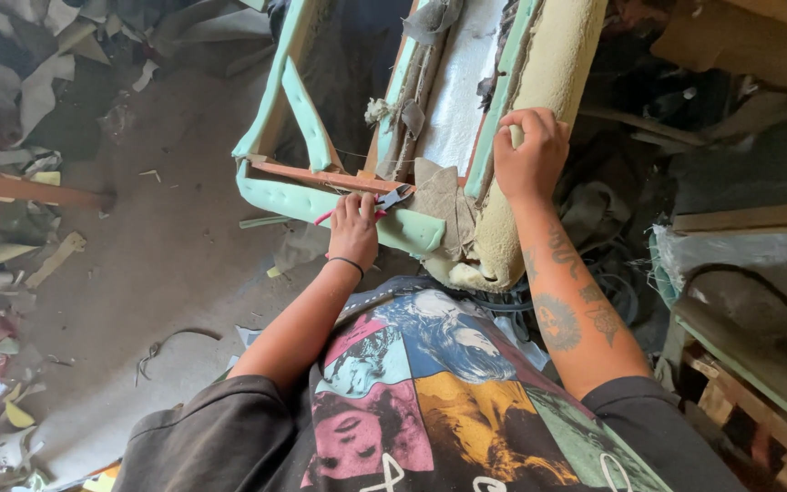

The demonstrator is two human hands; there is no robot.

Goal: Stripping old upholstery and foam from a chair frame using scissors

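Note:
A stripped furniture frame (430,137) stands in front of me, with mint-green padded fabric (321,202) along its lower edge and yellowish foam (553,64) on its right arm. My left hand (353,230) is shut on red-handled pliers (392,198), whose jaws sit at the wooden rail (321,175) just above the green fabric. My right hand (530,155) grips the inner edge of the foam-covered arm. Torn burlap and loose fabric scraps (439,196) hang between my two hands.
Fabric and foam offcuts (20,100) litter the dusty floor (166,246) at left. A wooden strip (25,189) lies at the left edge. Wooden boards and a pallet (749,401) stand at right, with dark cables (617,287) under my right forearm.

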